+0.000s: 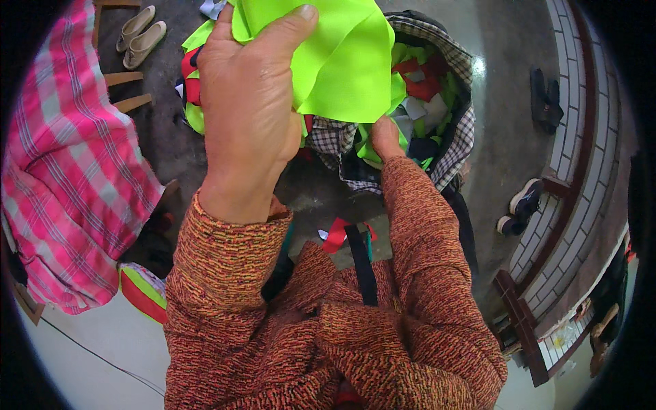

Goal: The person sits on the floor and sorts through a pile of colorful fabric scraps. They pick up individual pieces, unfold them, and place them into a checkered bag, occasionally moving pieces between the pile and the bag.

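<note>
A pink plaid cloth (75, 157) drapes at far left, near 2 pale shoes (140, 37) on the floor. The person's left hand (256, 89) pinches a lime-green fabric (348, 68), thumb pressed on top, its fingers mostly hidden. The fabric spreads rightward from that hand, in front of a checked bag (465, 126); it runs past the frame's top edge, so its long axis cannot be told. Just below its lower edge, the right hand (387, 139) dips into the bag among multicolored scraps (427, 78), nearer them than the left; its fingers are buried, and whether they grip anything cannot be told. Black footwear (547, 102) lies at right, beside a brick-patterned wall (567, 137).
</note>
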Motion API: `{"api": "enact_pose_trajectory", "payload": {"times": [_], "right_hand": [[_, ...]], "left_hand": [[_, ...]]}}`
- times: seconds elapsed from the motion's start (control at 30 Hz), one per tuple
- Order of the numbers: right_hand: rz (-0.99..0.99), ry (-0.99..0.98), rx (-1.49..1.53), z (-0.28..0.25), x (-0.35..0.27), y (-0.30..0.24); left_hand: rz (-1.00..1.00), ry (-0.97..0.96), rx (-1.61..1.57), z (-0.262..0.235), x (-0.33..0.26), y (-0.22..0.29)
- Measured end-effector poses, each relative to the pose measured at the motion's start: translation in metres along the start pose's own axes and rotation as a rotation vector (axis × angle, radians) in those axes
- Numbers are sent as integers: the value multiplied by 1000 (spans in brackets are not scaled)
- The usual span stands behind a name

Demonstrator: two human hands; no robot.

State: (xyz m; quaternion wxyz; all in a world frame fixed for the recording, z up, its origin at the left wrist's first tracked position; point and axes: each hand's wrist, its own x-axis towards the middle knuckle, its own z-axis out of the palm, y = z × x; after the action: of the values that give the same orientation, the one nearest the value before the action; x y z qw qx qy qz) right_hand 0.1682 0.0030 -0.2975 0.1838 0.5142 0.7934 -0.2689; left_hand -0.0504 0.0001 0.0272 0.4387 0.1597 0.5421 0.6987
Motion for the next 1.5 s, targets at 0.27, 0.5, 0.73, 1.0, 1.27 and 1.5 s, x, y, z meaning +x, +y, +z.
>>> {"api": "enact_pose_trajectory", "payload": {"times": [0.27,0.5,0.73,1.0,1.27,1.5], "right_hand": [[-32,-208,-122,-79,-49,8],[9,-66,1079,-156,-124,37],[-48,223,1751,-198,-172,-18],[-118,295,1925,-221,-169,-26],[-201,833,1393,-215,-170,-33],[-495,746,977,-219,-177,-73]], "left_hand": [[-44,-4,-172,5,-5,4],[-80,-91,-206,7,-10,9],[-49,-66,-74,2,-6,-12],[-75,-127,-11,14,-13,-18],[-362,-229,165,19,-31,-45],[-699,-334,-303,27,-40,-58]]}}
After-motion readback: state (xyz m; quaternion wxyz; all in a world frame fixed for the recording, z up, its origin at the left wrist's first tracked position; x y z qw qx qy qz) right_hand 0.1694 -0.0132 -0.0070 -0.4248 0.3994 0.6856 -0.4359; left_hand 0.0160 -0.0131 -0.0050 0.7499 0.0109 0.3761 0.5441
